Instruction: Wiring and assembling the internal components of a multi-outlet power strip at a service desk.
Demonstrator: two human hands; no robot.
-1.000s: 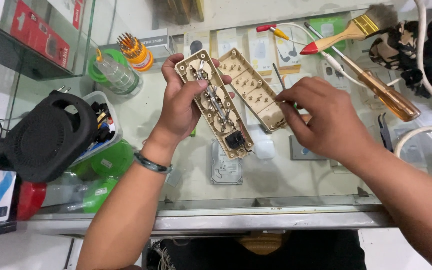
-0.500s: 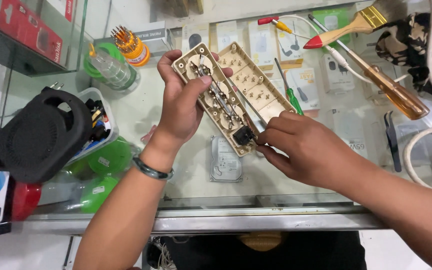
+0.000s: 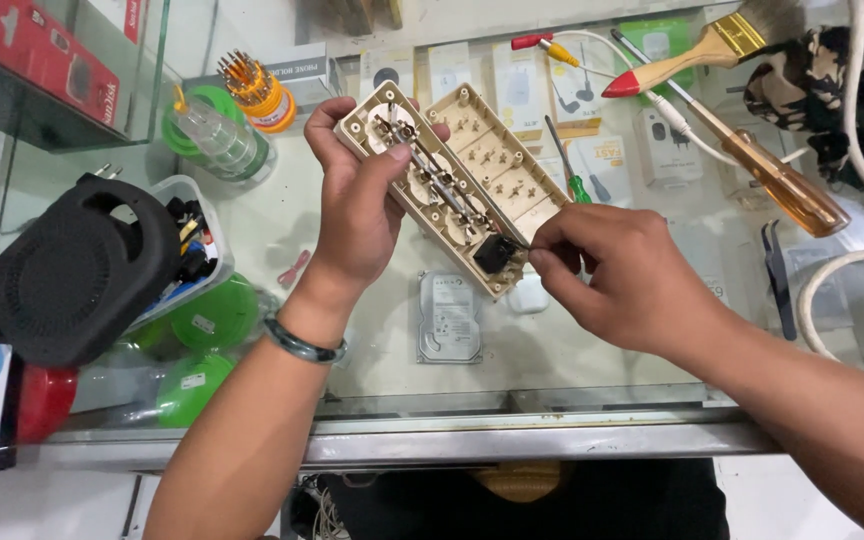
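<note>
Here, over the cluttered glass counter (image 3: 282, 250), my left hand (image 3: 357, 215) grips the opened beige plastic power strip (image 3: 442, 190); my right hand (image 3: 617, 275) pinches its black switch (image 3: 495, 253).

A single head-worn camera looks steeply down, almost straight from above, onto a glass counter top (image 3: 282, 215) with its metal front edge (image 3: 512, 440) running across the lower part of the picture. The view faces away from the wearer's body, so both forearms enter from the bottom edge. It sits close: the left hand (image 3: 357, 205) and right hand (image 3: 617, 275) fill the middle. There is no second view to overlap with it.
</note>
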